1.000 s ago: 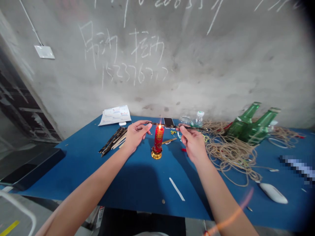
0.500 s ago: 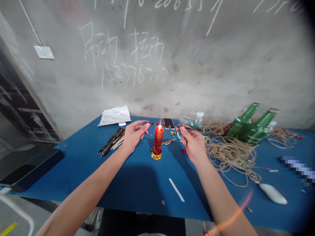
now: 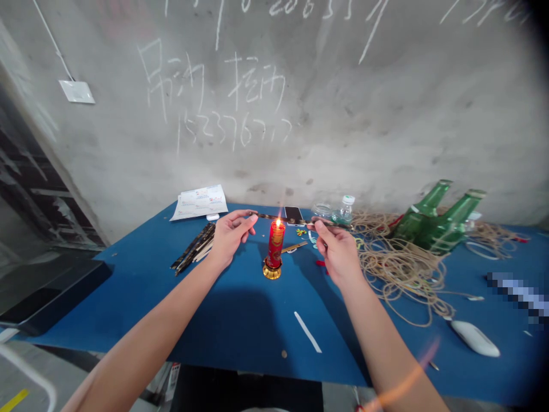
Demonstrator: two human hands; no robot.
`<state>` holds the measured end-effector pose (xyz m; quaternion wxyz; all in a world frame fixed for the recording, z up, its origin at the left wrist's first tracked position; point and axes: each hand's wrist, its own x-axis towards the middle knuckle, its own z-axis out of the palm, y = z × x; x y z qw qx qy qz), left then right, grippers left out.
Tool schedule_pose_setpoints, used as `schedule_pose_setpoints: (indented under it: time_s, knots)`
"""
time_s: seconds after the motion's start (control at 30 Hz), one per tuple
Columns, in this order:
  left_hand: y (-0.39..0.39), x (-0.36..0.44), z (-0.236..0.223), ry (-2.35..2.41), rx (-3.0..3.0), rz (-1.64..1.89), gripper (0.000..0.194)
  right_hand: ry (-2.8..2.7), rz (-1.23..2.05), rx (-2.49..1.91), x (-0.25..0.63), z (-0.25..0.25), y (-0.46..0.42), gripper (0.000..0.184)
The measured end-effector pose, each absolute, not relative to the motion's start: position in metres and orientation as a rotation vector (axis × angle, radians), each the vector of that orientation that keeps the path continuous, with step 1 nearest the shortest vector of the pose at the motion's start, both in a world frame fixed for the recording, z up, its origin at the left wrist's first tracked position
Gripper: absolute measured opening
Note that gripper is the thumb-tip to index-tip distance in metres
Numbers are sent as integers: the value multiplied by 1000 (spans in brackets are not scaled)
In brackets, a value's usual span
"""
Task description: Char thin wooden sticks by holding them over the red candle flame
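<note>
A thin wooden stick [image 3: 294,221] with dark scorch marks stretches level between my two hands, at the flame of a lit red candle [image 3: 275,243]. My left hand [image 3: 231,234] pinches its left end between thumb and fingers. Closed around the part towards the right end is my right hand [image 3: 337,249]. The candle stands upright in a small gold holder [image 3: 272,272] on the blue table. Beside my left hand lies a pile of similar sticks [image 3: 195,249], several darkened and some pale.
Coiled twine [image 3: 398,280] and two tilted green bottles [image 3: 454,226] occupy the right side. A phone [image 3: 293,214], a small capped jar [image 3: 346,209] and printed sheets [image 3: 201,201] lie towards the wall. At the left edge sits a black tray [image 3: 55,292]; a white mouse-shaped object [image 3: 475,337] is front right.
My left hand has shifted slightly left, and the stick has moved a little with it over the candle. My right hand stays almost in place, and both keep their hold.
</note>
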<state>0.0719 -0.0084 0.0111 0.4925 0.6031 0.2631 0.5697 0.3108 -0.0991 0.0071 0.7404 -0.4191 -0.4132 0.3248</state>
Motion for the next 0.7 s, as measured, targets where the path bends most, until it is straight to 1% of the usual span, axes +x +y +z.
schedule_pose_setpoints:
  time_s: [0.7]
  knots:
    - [1, 57, 13, 673, 1507, 1337, 36, -851, 716, -918, 312, 11, -102, 46]
